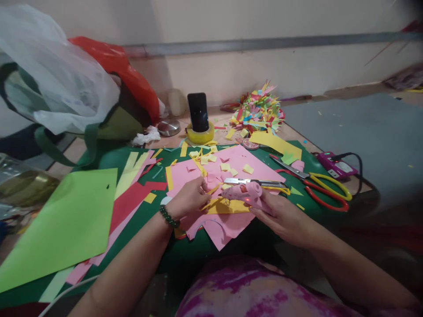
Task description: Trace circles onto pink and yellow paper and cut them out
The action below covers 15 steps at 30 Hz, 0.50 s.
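And here are 2 hands at work near the tabletop's (205, 248) front edge, about midway between its left and right edges. The right hand (286, 215) has its grip closed round the handle of the pink glue gun (246, 193), nozzle towards the left hand (190, 198), whose fingers pinch what looks like a thin yellow paper strip (214, 190). Both lie over the pink sheet (238, 158), beside the cutter (256, 182), with the scissors (327, 200) off to the right.

The gun looks light, stiff and smooth; its handle is the place to hold, well back from a nozzle that may be hot. The strip should be nearly weightless, floppy and easily creased or torn: a gentle pinch at 1 end, fingertips clear of the nozzle, suits it.
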Tool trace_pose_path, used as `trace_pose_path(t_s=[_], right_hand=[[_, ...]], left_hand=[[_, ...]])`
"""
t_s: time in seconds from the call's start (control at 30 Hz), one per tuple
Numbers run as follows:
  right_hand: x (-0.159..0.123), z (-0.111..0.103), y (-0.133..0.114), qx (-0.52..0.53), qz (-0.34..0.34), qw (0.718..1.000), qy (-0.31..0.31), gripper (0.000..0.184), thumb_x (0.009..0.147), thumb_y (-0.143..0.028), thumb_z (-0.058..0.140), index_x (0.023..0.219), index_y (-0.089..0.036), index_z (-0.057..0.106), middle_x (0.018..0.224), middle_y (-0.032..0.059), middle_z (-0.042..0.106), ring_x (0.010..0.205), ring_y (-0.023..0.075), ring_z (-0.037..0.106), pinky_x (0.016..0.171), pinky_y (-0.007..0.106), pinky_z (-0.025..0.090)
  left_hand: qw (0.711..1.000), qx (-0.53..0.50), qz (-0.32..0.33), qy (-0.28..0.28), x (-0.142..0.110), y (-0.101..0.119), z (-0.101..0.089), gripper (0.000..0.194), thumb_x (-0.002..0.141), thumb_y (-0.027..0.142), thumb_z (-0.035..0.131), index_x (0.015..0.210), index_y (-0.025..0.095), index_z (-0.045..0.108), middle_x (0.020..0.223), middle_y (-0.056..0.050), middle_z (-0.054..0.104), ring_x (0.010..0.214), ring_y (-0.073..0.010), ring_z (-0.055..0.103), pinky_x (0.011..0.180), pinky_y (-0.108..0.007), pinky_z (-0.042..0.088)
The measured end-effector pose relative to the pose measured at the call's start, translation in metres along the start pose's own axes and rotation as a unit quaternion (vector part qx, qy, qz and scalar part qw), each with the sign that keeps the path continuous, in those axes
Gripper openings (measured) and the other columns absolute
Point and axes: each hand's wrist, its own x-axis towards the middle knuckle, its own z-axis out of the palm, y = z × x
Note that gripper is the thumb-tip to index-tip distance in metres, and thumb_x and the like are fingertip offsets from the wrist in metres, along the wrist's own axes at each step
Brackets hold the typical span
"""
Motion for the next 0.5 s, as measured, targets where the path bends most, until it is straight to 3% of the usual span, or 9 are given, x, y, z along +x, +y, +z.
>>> trace_pose_path(t_s=[0.13,0.23,0.5], right_hand=[[-0.002,0.0,-0.005,0.006,-0.004,1.0,-0.001,0.014,0.095,-0.031,0.039,0.092,-0.021,0.049,0.083,0.0085,0.067,0.069,0.0213,0.064,0.061,0.031,0.049],[-0.004,0.002,-0.008,-0.005,-0.008,1.0,-0.008,0.013,0.096,-0.029,0.038,0.089,-0.022,0.047,0.079,0.0072,0.066,0.065,0.0206,0.062,0.058,0.03,0.047],[-0.006,0.009,-0.006,-0.025,-0.011,0.999,-0.027,0.013,0.097,-0.027,0.037,0.093,-0.02,0.048,0.082,0.0083,0.068,0.068,0.021,0.064,0.059,0.03,0.046]], left_hand=[[0.986,0.144,0.046,0.075,-0.005,0.002,0.005,0.019,0.08,0.015,0.059,0.076,0.022,0.042,0.064,0.003,0.057,0.058,-0.0142,0.058,0.049,-0.023,0.034],[0.972,0.204,0.068,0.097,-0.007,0.002,0.009,0.015,0.082,0.013,0.054,0.077,0.022,0.043,0.069,0.001,0.058,0.066,-0.0166,0.057,0.055,-0.025,0.034],[0.967,0.24,0.057,0.06,-0.016,0.009,0.012,0.013,0.082,0.016,0.054,0.083,0.022,0.043,0.071,0.001,0.057,0.064,-0.0169,0.055,0.054,-0.026,0.03]])
